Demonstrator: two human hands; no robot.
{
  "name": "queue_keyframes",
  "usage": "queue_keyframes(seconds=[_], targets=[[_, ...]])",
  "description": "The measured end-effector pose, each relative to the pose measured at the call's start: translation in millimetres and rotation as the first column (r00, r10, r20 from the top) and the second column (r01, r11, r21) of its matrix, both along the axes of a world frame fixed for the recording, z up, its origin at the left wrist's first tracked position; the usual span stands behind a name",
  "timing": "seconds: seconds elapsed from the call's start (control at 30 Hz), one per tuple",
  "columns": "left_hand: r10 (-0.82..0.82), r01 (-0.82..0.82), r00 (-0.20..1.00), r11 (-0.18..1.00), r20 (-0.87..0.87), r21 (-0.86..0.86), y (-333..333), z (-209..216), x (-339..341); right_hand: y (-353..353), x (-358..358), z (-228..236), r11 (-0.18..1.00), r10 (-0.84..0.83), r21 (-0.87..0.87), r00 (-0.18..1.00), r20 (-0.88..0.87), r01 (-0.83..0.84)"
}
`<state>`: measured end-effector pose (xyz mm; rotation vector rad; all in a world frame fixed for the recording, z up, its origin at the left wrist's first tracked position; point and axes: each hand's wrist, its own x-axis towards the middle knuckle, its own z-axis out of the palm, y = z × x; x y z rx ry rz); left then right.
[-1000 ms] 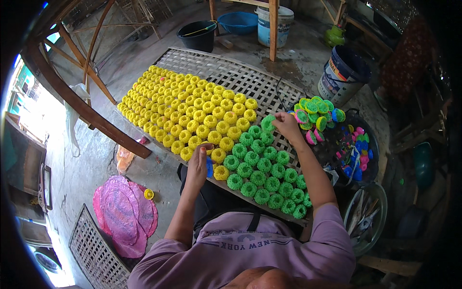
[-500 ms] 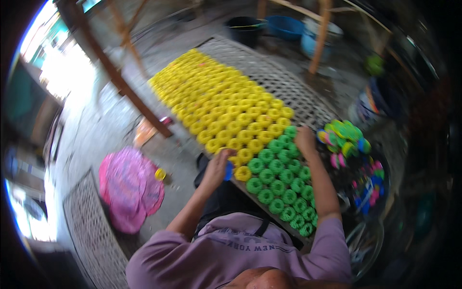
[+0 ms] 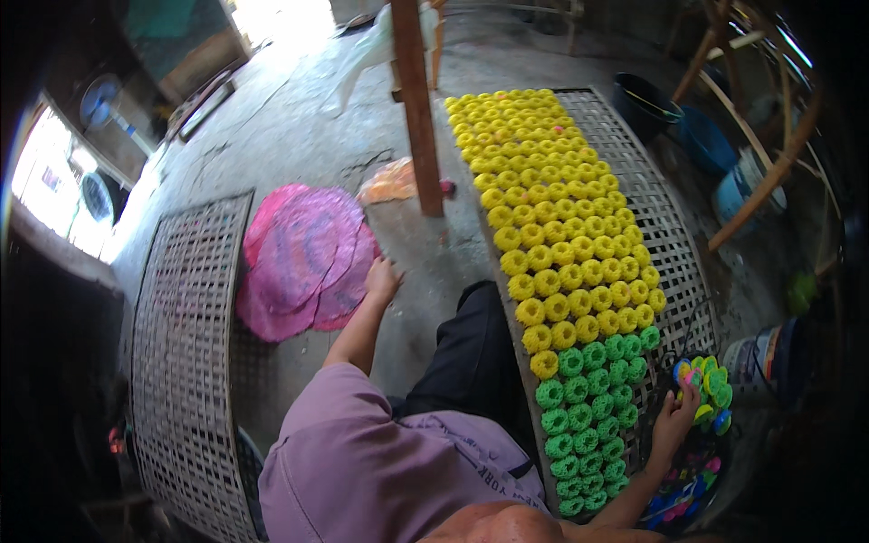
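My right hand (image 3: pixel 675 412) is at a pile of small round plastic discs (image 3: pixel 717 387) in yellow, green, blue and pink, its fingers closing on one at the pile's near edge. Out to the left, my left hand (image 3: pixel 384 279) hangs over the floor beside a stack of pink and purple round sheets (image 3: pixel 303 253). Its fingers are apart, and nothing shows in them. Between my legs and the pile lies a long woven rack (image 3: pixel 665 213), bearing rows of yellow ring-shaped pieces (image 3: pixel 570 253) and, at the near end, green ring-shaped pieces (image 3: pixel 579 416).
Another woven rack (image 3: pixel 186 362) stands at my left. A wooden post (image 3: pixel 416 118) rises between the stack and the yellow rows, near an orange bag (image 3: pixel 389 181). Buckets (image 3: pixel 644 107) and a blue basin (image 3: pixel 706 140) are at the far right. More coloured pieces (image 3: pixel 683 493) lie near right.
The view has swung left. My left hand has left the rack's edge, where a blue piece showed by it, for the pink stack. My right hand has gone from the green pieces to the discs.
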<state>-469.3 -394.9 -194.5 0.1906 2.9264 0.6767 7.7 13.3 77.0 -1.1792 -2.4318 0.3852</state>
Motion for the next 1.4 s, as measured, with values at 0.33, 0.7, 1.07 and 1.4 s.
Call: queue_keyframes(seconds=[0.33, 0.7, 1.07, 1.4], targets=[[0.063, 0.137, 0.925, 0.865, 0.374, -0.483, -16.0, -89.7, -73.4, 32.0, 27.6, -4.4, 0.999, -0.028, 0.026, 0.981, -0.194, 0.034], [-0.29, 0.576, 0.818, 0.411, -0.497, 0.707, 215.6, 178.1, 258.8, 1.3, 66.4, -3.7, 0.313, 0.074, -0.678, 0.729, -0.68, -0.665], [-0.81, 0.625, 0.396, -0.108, -0.433, 0.773, 331.2, 273.6, 536.6, -9.8, 201.1, -47.7, -0.332, -0.819, -0.389, 0.467, -0.333, -0.859], [-0.924, 0.494, 0.188, -0.204, -0.333, 0.845, 344.3, 275.5, 599.6, 119.7, 429.5, -3.1, 0.178, -0.845, 0.421, 0.357, -0.397, 0.889]])
